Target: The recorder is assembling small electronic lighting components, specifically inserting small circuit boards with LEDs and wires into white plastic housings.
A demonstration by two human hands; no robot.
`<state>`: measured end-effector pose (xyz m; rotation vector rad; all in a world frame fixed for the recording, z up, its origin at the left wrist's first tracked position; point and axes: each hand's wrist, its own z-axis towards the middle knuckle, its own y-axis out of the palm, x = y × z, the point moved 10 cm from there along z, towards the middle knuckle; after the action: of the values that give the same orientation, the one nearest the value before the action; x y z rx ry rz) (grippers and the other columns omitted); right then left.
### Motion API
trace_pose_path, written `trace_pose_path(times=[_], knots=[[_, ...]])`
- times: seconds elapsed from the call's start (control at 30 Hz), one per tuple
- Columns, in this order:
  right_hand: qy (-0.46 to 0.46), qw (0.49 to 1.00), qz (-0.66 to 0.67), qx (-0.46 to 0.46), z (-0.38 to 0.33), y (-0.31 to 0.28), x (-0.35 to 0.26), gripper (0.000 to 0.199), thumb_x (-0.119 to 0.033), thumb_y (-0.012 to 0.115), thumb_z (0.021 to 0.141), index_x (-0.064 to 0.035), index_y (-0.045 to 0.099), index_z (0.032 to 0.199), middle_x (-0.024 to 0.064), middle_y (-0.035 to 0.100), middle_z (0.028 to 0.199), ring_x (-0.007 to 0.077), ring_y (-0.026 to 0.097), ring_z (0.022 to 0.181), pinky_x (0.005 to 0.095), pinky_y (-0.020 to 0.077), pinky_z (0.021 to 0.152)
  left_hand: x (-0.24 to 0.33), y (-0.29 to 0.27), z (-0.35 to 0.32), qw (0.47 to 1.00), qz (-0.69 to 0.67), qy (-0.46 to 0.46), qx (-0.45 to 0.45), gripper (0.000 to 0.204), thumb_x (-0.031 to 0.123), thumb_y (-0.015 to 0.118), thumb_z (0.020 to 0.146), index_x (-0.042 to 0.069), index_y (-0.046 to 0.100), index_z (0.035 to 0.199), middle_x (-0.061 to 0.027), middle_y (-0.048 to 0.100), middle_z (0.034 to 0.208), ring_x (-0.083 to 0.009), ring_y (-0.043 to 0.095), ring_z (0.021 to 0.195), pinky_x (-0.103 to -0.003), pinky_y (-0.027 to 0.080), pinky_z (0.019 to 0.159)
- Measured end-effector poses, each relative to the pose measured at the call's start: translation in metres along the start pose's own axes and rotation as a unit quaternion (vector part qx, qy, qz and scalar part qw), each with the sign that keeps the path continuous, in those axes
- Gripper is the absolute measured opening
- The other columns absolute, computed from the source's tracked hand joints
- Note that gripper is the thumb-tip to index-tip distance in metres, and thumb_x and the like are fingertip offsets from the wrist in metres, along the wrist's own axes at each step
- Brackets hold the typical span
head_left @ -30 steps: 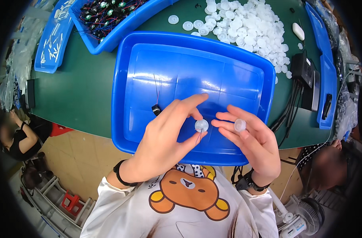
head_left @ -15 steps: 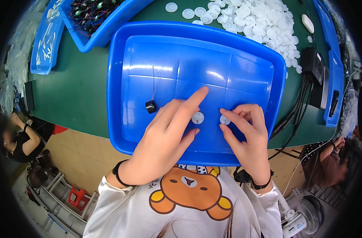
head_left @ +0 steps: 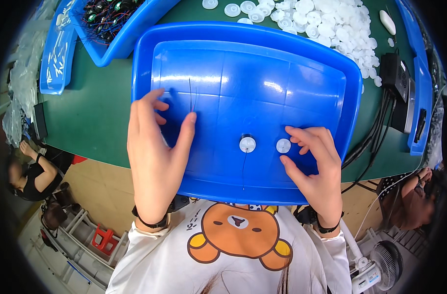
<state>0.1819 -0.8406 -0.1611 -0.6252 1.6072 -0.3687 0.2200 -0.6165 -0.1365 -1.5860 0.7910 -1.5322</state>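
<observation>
My left hand (head_left: 157, 144) hovers over the left part of a blue tray (head_left: 262, 197), its thumb and fingers apart. Two thin wires (head_left: 190, 95) stick up beside its thumb; the black cylindrical part they belong to is hidden by the hand. Near the middle of the tray sits a small black cylinder capped by a translucent round disc (head_left: 247, 144), with a thin wire (head_left: 243, 171) running toward me. Another loose translucent disc (head_left: 283, 145) lies to its right. My right hand (head_left: 314, 159) is open next to that disc, thumb and index finger spread, seemingly not touching it.
Behind the tray is a big pile of translucent discs (head_left: 326, 24). A blue bin (head_left: 103, 56) of wired black parts and a narrow blue tray (head_left: 52, 87) with white pieces stand at back left. Right are a black adapter (head_left: 394, 73) and cables (head_left: 373, 134). Other people sit on both sides.
My left hand has moved left from the middle disc to over the black wired part, uncovering the capped cylinder. My right hand has opened and drawn slightly right, off the loose disc.
</observation>
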Motion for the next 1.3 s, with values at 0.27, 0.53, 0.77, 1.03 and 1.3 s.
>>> trace_pose_path(times=[0.27, 0.53, 0.77, 1.03, 1.3], knots=[[-0.027, 1.000, -0.013, 0.010, -0.005, 0.001, 0.003, 0.033, 0.003, 0.069, 0.066, -0.0040, 0.062, 0.098, 0.0080, 0.052, 0.091, 0.0240, 0.049, 0.081, 0.0313, 0.0416, 0.070, 0.004, 0.014, -0.001, 0.998, 0.007, 0.048, -0.048, 0.016, 0.005, 0.065, 0.077, -0.001, 0.053, 0.086, -0.0085, 0.050, 0.079, -0.0196, 0.049, 0.070, -0.029, 0.041, 0.066], [-0.030, 0.999, -0.011, 0.012, -0.003, 0.002, 0.004, 0.029, 0.002, 0.068, 0.068, -0.0042, 0.062, 0.096, 0.0078, 0.052, 0.091, 0.0230, 0.050, 0.082, 0.0304, 0.0423, 0.068, -0.003, 0.014, -0.001, 0.985, -0.153, 0.044, -0.065, 0.006, -0.003, 0.057, 0.081, -0.001, 0.052, 0.085, -0.0095, 0.059, 0.085, -0.0156, 0.057, 0.080, -0.025, 0.043, 0.071], [-0.039, 0.999, 0.006, 0.007, 0.000, 0.002, 0.006, 0.027, 0.001, 0.068, 0.070, -0.0056, 0.063, 0.096, 0.0062, 0.053, 0.091, 0.0200, 0.049, 0.081, 0.0265, 0.0431, 0.060, -0.011, 0.007, -0.005, 0.936, -0.339, -0.041, -0.081, 0.024, 0.002, 0.060, 0.084, -0.004, 0.056, 0.107, -0.0088, 0.065, 0.083, -0.0133, 0.060, 0.081, -0.024, 0.045, 0.071], [-0.030, 0.999, 0.029, 0.008, 0.000, 0.002, 0.010, 0.027, 0.000, 0.068, 0.070, -0.0060, 0.063, 0.096, 0.0057, 0.054, 0.090, 0.0190, 0.049, 0.080, 0.0262, 0.0425, 0.059, -0.020, 0.008, -0.003, 0.937, -0.329, -0.086, -0.078, 0.016, 0.001, 0.059, 0.085, -0.006, 0.062, 0.098, -0.0093, 0.062, 0.090, -0.0132, 0.058, 0.079, -0.022, 0.044, 0.067], [-0.021, 0.999, 0.035, 0.004, -0.001, 0.003, 0.012, 0.031, 0.005, 0.065, 0.070, -0.0058, 0.065, 0.099, 0.0053, 0.051, 0.089, 0.0184, 0.046, 0.078, 0.0267, 0.0402, 0.062, -0.008, 0.014, -0.002, 0.962, -0.250, -0.033, -0.101, 0.025, 0.011, 0.044, 0.094, -0.006, 0.061, 0.100, -0.0042, 0.049, 0.081, -0.0116, 0.050, 0.073, -0.025, 0.041, 0.071]])
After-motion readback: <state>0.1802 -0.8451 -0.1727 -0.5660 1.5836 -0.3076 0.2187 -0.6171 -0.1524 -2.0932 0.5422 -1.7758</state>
